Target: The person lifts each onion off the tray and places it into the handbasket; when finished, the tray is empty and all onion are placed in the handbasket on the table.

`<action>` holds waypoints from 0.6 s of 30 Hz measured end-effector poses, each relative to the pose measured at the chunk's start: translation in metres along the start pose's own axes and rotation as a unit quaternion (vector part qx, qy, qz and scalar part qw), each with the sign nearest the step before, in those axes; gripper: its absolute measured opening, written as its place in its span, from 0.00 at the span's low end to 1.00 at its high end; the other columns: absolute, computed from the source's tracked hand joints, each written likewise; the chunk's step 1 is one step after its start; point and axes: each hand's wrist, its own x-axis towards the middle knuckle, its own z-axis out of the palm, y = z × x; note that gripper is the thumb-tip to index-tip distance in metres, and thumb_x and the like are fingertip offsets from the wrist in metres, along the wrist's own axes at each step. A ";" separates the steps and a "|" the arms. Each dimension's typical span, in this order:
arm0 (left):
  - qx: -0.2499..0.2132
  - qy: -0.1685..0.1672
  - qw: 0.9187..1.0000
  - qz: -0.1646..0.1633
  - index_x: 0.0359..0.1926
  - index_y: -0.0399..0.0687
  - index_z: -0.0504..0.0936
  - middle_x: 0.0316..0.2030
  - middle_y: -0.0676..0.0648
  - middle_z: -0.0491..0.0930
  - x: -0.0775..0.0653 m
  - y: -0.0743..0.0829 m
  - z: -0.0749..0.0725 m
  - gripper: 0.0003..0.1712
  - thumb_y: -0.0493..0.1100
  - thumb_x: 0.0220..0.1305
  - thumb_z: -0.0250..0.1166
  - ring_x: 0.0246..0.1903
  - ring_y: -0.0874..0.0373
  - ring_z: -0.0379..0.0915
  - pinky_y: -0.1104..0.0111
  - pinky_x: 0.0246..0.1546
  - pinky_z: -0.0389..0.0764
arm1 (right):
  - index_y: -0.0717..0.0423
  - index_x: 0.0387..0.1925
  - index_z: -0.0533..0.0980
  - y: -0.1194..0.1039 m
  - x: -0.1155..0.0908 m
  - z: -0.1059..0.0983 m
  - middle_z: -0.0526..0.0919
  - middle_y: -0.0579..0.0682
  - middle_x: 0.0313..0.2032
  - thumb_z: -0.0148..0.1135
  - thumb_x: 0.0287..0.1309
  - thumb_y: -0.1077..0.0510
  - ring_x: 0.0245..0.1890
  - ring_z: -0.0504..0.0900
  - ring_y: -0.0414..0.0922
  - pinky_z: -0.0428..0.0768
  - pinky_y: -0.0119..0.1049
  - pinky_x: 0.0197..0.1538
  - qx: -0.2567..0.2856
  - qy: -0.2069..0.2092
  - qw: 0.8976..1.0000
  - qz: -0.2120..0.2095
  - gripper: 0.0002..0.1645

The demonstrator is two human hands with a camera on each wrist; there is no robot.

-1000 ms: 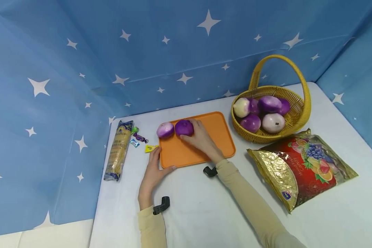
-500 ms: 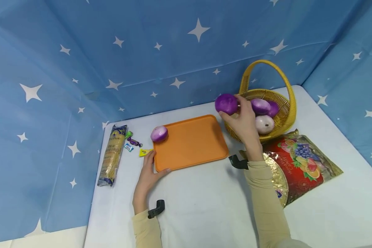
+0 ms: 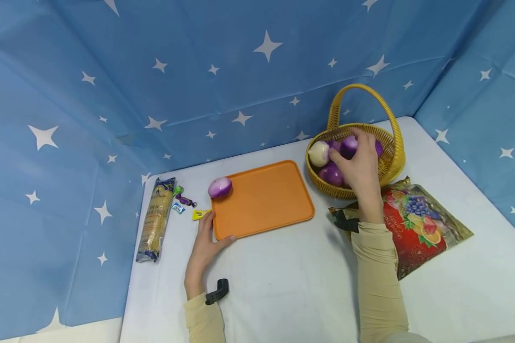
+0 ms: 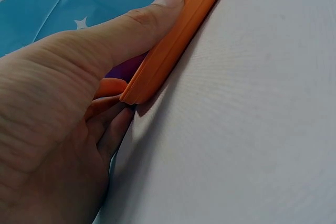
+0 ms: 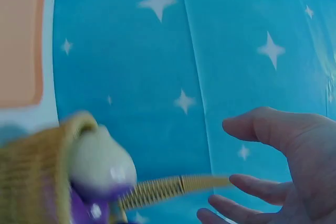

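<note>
My left hand (image 3: 208, 236) lies flat on the white table and braces the near-left corner of the orange tray (image 3: 263, 200). Its thumb runs along the tray's front rim (image 4: 178, 30), and its fingers (image 4: 113, 124) lie by the left edge. A purple-and-white turnip (image 3: 220, 187) sits on the tray's far-left corner. My right hand (image 3: 356, 164) hovers over the yellow wicker basket (image 3: 395, 157), which holds several purple and white turnips (image 3: 318, 153). In the right wrist view this hand (image 5: 294, 150) has spread fingers and holds nothing.
A long noodle packet (image 3: 156, 216) and a few wrapped candies (image 3: 184, 200) lie left of the tray. A shiny red-and-gold snack bag (image 3: 416, 228) lies under my right forearm, in front of the basket. Blue star-patterned cloth walls close in the back and both sides.
My right hand lifted a dark purple turnip off the tray, carried it right to the basket and let it go there. The left hand stayed on the tray's corner.
</note>
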 end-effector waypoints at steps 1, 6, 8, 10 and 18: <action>0.000 0.001 1.000 0.002 0.73 0.54 0.50 0.72 0.55 0.45 0.000 0.000 0.000 0.59 0.65 0.47 0.70 0.70 0.53 0.47 0.55 0.68 0.55 | 0.48 0.66 0.62 -0.001 0.000 0.004 0.63 0.55 0.62 0.64 0.53 0.43 0.61 0.65 0.53 0.64 0.56 0.62 0.003 -0.004 1.000 -0.009 0.41; -0.004 0.004 1.000 0.008 0.73 0.55 0.51 0.72 0.56 0.45 -0.001 -0.001 0.001 0.58 0.64 0.47 0.71 0.70 0.53 0.47 0.55 0.68 0.55 | 0.56 0.64 0.64 -0.012 -0.004 0.034 0.66 0.58 0.59 0.66 0.52 0.49 0.57 0.68 0.56 0.67 0.52 0.60 0.023 -0.040 0.997 -0.059 0.39; -0.010 0.010 1.000 0.002 0.73 0.55 0.51 0.71 0.57 0.45 -0.004 -0.005 -0.001 0.58 0.64 0.47 0.71 0.70 0.54 0.47 0.55 0.68 0.55 | 0.57 0.64 0.64 -0.021 -0.006 0.057 0.66 0.59 0.59 0.67 0.52 0.50 0.57 0.68 0.55 0.67 0.50 0.60 0.026 -0.076 0.994 -0.077 0.39; -0.013 0.014 1.000 -0.001 0.73 0.55 0.51 0.71 0.56 0.46 -0.007 -0.008 -0.003 0.58 0.64 0.46 0.71 0.70 0.53 0.48 0.55 0.68 0.55 | 0.57 0.64 0.64 -0.029 -0.012 0.081 0.67 0.57 0.59 0.67 0.53 0.50 0.58 0.67 0.54 0.67 0.49 0.61 0.030 -0.119 0.989 -0.088 0.39; -0.017 0.014 1.000 0.014 0.73 0.53 0.52 0.71 0.56 0.47 0.003 -0.003 -0.005 0.58 0.63 0.46 0.72 0.69 0.53 0.50 0.56 0.67 0.57 | 0.51 0.66 0.61 -0.057 -0.040 0.167 0.65 0.53 0.61 0.66 0.53 0.45 0.61 0.66 0.51 0.67 0.47 0.63 0.046 -0.258 0.960 -0.097 0.42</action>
